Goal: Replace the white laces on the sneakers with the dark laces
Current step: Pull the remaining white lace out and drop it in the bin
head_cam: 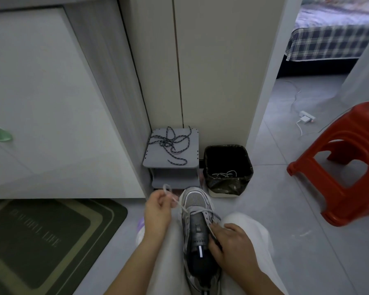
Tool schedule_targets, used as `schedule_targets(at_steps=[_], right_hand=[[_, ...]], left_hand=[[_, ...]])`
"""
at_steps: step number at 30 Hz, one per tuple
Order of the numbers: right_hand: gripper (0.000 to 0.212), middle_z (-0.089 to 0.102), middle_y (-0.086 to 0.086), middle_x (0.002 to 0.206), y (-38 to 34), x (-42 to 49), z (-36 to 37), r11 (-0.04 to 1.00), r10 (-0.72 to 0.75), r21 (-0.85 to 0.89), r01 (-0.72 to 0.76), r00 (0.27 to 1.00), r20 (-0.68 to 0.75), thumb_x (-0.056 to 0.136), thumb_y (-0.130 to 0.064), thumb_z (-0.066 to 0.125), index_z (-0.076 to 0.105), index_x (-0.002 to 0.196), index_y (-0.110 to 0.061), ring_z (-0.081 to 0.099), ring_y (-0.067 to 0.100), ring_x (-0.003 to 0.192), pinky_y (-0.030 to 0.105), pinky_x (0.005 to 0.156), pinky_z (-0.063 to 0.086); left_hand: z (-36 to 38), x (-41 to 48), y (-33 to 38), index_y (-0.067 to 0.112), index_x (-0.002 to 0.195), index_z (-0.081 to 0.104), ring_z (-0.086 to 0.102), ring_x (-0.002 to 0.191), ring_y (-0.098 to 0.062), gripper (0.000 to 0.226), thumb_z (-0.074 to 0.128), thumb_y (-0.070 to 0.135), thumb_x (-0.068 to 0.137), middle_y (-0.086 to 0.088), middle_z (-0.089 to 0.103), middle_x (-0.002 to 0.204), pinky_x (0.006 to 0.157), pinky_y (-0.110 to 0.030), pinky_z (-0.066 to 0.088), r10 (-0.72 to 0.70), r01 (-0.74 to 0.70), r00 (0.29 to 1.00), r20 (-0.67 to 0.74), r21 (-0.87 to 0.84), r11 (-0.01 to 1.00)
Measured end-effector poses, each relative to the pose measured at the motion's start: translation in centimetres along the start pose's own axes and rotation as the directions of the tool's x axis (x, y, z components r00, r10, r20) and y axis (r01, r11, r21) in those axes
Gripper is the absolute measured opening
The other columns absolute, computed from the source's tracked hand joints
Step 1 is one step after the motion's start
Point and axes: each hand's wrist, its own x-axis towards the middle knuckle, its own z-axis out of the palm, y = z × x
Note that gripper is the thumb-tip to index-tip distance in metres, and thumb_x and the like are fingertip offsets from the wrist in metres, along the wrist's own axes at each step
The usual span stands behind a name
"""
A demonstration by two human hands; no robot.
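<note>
One sneaker (pixel 197 231) in work, resting on the lap between the knees, at the near middle of the view. By judgement the unlacing step: drawing the white lace (pixel 180 206) out of the eyelets, with only a few crossings left at the toe end.

Left hand (pixel 158 209): fingers curled, pinching the lace and holding it up and to the far left of the shoe, a small loop standing above the fist. Right hand (pixel 230 241): gripping the right side of the sneaker by the collar, fingers curled round the edge, probably to keep the shoe from turning.

Next, most likely: pulling the rest of the lace free through the last eyelets, needing a firm hold on the shoe and a pull along the line of the lace. After that, dropping it in the bin (pixel 249 162), with another white lace (pixel 225 174) already inside, and reaching far for the dark laces (pixel 170 143), heaped on the grey shelf (pixel 156 160) just left of the bin.

Long axis of the sneaker running near to far. Toe pointing far, toward the shelf; heel near the body; sole down, opening up.
</note>
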Motion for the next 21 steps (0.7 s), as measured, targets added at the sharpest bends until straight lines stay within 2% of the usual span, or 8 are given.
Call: schedule_targets(at_steps=[2, 6, 10, 12, 14, 16, 19, 21], right_hand=[[0.032, 0.068, -0.007, 0.067, 0.1, 0.0, 0.0, 1.000, -0.005, 0.002, 0.005, 1.000, -0.010, 0.075, -0.033, 0.052, 0.073, 0.092, -0.015, 0.054, 0.006, 0.056, 0.016, 0.082, 0.038], [0.034, 0.070, -0.008, 0.070, 0.1, -0.1, 0.1, 1.000, -0.014, -0.008, 0.014, 1.000, -0.008, 0.076, -0.035, 0.050, 0.074, 0.092, -0.016, 0.057, 0.004, 0.057, 0.018, 0.082, 0.042], [0.035, 0.071, -0.006, 0.073, 0.1, -0.1, 0.2, 1.000, -0.008, -0.001, 0.008, 1.000, -0.016, 0.077, -0.035, 0.050, 0.074, 0.092, -0.014, 0.058, 0.005, 0.059, 0.018, 0.082, 0.041], [0.036, 0.071, -0.006, 0.073, 0.1, -0.2, 0.2, 1.000, -0.007, -0.006, 0.007, 1.000, -0.023, 0.077, -0.035, 0.050, 0.074, 0.092, -0.014, 0.058, 0.005, 0.059, 0.018, 0.083, 0.040], [0.036, 0.071, -0.007, 0.073, 0.1, -0.2, 0.0, 1.000, -0.014, -0.009, 0.014, 1.000, -0.028, 0.076, -0.036, 0.050, 0.074, 0.092, -0.015, 0.058, 0.003, 0.060, 0.019, 0.082, 0.043], [0.036, 0.071, -0.009, 0.073, 0.0, -0.2, 0.0, 1.000, -0.020, -0.004, 0.019, 1.000, -0.023, 0.076, -0.036, 0.049, 0.074, 0.091, -0.015, 0.058, 0.002, 0.059, 0.019, 0.080, 0.047], [0.036, 0.071, -0.008, 0.073, 0.0, -0.2, 0.1, 1.000, -0.023, -0.016, 0.022, 1.000, -0.021, 0.077, -0.037, 0.049, 0.075, 0.091, -0.016, 0.059, 0.002, 0.059, 0.019, 0.080, 0.047], [0.037, 0.071, -0.007, 0.073, 0.1, -0.1, 0.2, 0.999, -0.023, -0.025, 0.023, 1.000, -0.020, 0.077, -0.037, 0.049, 0.075, 0.092, -0.015, 0.059, 0.004, 0.060, 0.019, 0.081, 0.044]], left_hand=[[-0.6, 0.5, 0.8, 0.009, 0.088, 0.060, 0.064, 0.066, 0.001, 0.007, 0.054, 0.008, 0.093, 0.002, 0.069, 0.079, 0.063, -0.017, 0.049, 0.036, -0.035, 0.999, 0.023, -0.040, 0.999], [-0.3, 0.0, -1.3, 0.023, 0.097, 0.068, 0.057, 0.088, 0.003, 0.014, 0.069, 0.022, 0.082, 0.015, 0.061, 0.095, 0.081, -0.017, 0.043, 0.067, -0.216, 0.931, 0.360, 0.393, 0.894], [0.8, -0.2, -2.0, 0.020, 0.088, 0.071, 0.061, 0.084, -0.011, 0.007, 0.070, 0.023, 0.081, 0.007, 0.064, 0.089, 0.080, -0.024, 0.048, 0.072, -0.218, 0.944, 0.323, 0.444, 0.869], [0.7, 0.5, -0.8, 0.018, 0.081, 0.068, 0.063, 0.074, -0.013, 0.005, 0.066, 0.017, 0.085, 0.004, 0.067, 0.079, 0.071, -0.025, 0.048, 0.051, -0.122, 0.976, 0.212, 0.338, 0.933], [0.3, 1.0, 0.6, 0.013, 0.082, 0.064, 0.065, 0.067, -0.006, 0.012, 0.059, 0.006, 0.090, -0.001, 0.070, 0.077, 0.065, -0.020, 0.049, 0.000, -0.003, 0.997, 0.071, 0.042, 0.999], [0.1, 1.1, 0.9, 0.013, 0.086, 0.063, 0.064, 0.067, -0.001, 0.013, 0.056, 0.003, 0.091, -0.002, 0.069, 0.080, 0.063, -0.013, 0.048, -0.006, 0.010, 0.997, 0.074, -0.053, 0.999], [0.6, -0.3, -0.7, 0.017, 0.093, 0.069, 0.056, 0.086, 0.002, 0.010, 0.066, 0.012, 0.085, 0.011, 0.061, 0.095, 0.076, -0.002, 0.039, 0.030, -0.125, 0.940, 0.340, 0.261, 0.957], [0.8, -0.8, -1.7, 0.017, 0.088, 0.073, 0.051, 0.088, 0.006, 0.007, 0.069, 0.016, 0.083, 0.014, 0.056, 0.096, 0.078, 0.001, 0.034, 0.064, -0.215, 0.926, 0.372, 0.378, 0.901]])
